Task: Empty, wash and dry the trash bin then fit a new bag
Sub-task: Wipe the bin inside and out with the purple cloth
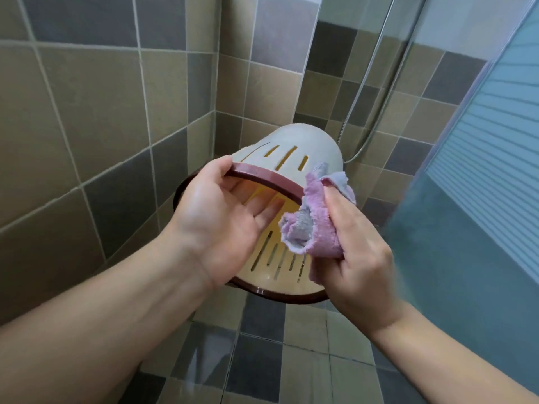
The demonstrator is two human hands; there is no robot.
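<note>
L hand gripping tilted bin rim, R hand clutching pink cloth against it

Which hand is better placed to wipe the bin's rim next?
Right. The right hand already grips the cloth against the rim, while the left hand holds the bin steady.

No text, label, brand, number or sign can be read anywhere in the view. The slotted trash bin and its maroon rim band carry no legible marking, and the pink and grey cloth shows no tag or print. The wall tiles and the frosted glass panel are likewise unmarked.
</note>
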